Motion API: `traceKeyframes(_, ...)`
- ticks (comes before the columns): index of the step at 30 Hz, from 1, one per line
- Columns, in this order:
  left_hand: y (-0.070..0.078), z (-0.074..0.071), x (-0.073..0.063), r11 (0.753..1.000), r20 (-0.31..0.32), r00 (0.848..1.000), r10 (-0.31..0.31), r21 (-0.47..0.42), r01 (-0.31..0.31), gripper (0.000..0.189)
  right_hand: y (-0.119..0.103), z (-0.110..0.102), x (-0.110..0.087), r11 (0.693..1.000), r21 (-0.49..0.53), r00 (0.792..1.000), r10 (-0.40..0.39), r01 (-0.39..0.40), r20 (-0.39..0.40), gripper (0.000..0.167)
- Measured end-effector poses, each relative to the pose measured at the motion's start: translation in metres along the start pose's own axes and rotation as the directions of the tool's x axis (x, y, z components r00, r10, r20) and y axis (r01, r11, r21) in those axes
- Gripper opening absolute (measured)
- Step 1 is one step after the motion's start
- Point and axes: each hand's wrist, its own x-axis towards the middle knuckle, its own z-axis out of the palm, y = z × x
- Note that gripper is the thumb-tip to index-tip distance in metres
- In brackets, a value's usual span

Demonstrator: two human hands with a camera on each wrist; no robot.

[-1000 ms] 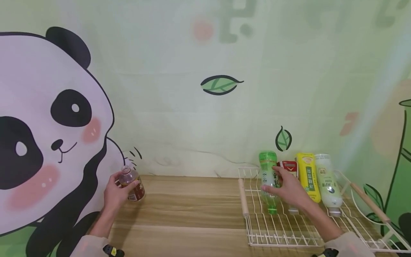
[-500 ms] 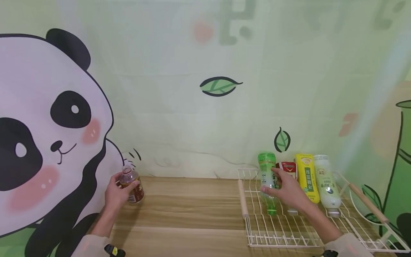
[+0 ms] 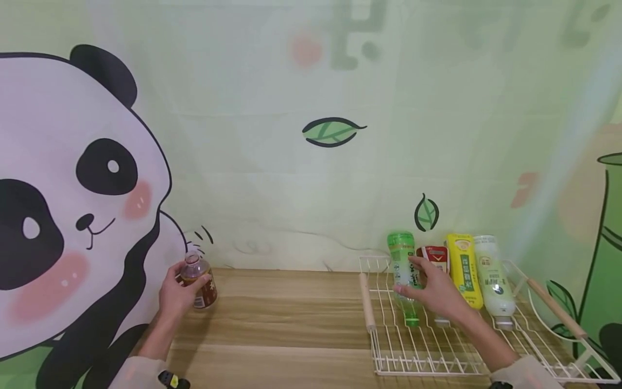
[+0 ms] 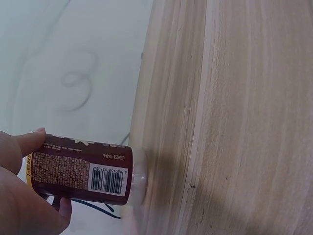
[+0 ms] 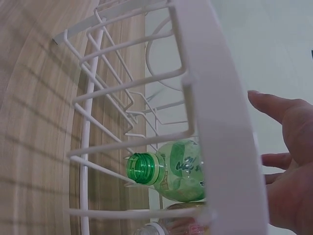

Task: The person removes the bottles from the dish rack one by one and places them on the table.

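At the left of the head view, my left hand (image 3: 180, 292) grips an upright, uncapped drink bottle (image 3: 207, 294) around its upper part. Its dark red label and barcode show in the left wrist view, where the clear base (image 4: 140, 177) is right at the wooden surface. My right hand (image 3: 434, 289) is over the wire rack, thumb and index finger extended across a green bottle (image 3: 402, 251). That bottle leans in the rack, its uncapped green threaded neck (image 5: 141, 169) toward me. The right wrist view shows the fingers spread behind the rack's edge, which hides part of the bottle.
The white wire rack (image 3: 389, 373) has wooden handles. Beside the green bottle lean a red-labelled container (image 3: 437, 256), a yellow pack (image 3: 464, 270) and a white bottle (image 3: 494, 281). A wooden tabletop (image 3: 282, 319) meets a printed panda backdrop (image 3: 272, 178) behind.
The green bottle's upper end has tipped slightly to the left, and my right hand has shifted a little left with it. My left hand and its drink bottle stay in place.
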Motion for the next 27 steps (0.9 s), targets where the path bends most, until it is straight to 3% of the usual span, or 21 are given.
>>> traceKeyframes(6, 0.0, 0.0, -0.001, 1.0, -0.002, 1.0, -0.005, 0.006, 0.005, 0.085, -0.001, 0.001, 0.0, 0.999, 0.045, 1.0, 0.016, -0.015, -0.023, 0.094)
traceKeyframes(16, -0.001, 0.0, -0.001, 1.0, -0.001, 1.0, 0.008, 0.004, -0.008, 0.085, 0.0, 0.004, 0.0, 0.998, -0.064, 0.999, -0.016, 0.013, -0.048, 0.096)
traceKeyframes(27, 0.0, 0.0, 0.0, 1.0, -0.003, 1.0, 0.008, 0.002, -0.008, 0.084, -0.003, 0.011, 0.003, 0.999, -0.05, 0.997, -0.018, 0.015, -0.071, 0.088)
